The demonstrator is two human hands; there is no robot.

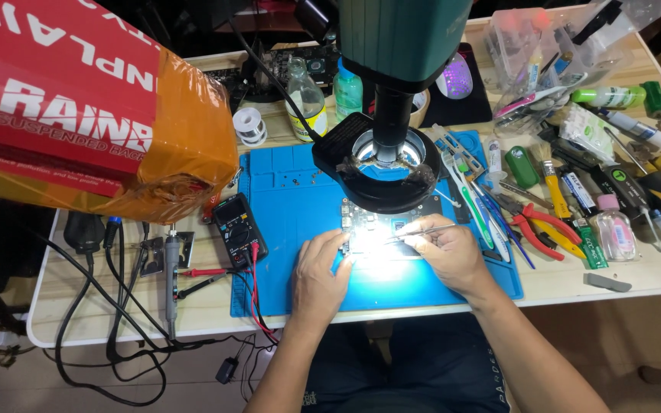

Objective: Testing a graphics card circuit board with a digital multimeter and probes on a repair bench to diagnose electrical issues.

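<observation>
bench inventory, seen from my head camera, looking down.

- circuit board [372,222]: dark, lying flat on the blue silicone work mat [292,199], directly under the microscope; its near edge is washed out by bright light.
- my left hand [320,269]: resting on the mat at the board's left edge, fingers curled together against the board; whether they pinch it or only steady it i cannot tell.
- my right hand [450,252]: at the board's right side, fingers closed on a pair of metal tweezers [421,232].
- tweezers: held nearly level, tips pointing left over the board's right part; contact with the board is not clear in the glare.
- microscope [392,46]: green body above, black ring light [385,170] hanging over the board's far end.
- digital multimeter [239,228]: black, on the mat's left edge, red and black leads trailing toward the table's near edge.
- soldering iron [171,268]: left of the multimeter, on the pale wooden table [613,268].
- solder spool [250,122]: beyond the mat's far left corner.
- glass bottle [305,99]: clear, yellow label, behind the mat.
- red-handled pliers [533,226]: right of the mat, among screwdrivers, tubes and small bottles.
- red and orange carton [93,107]: close to the camera, upper left, covering part of the table.
</observation>
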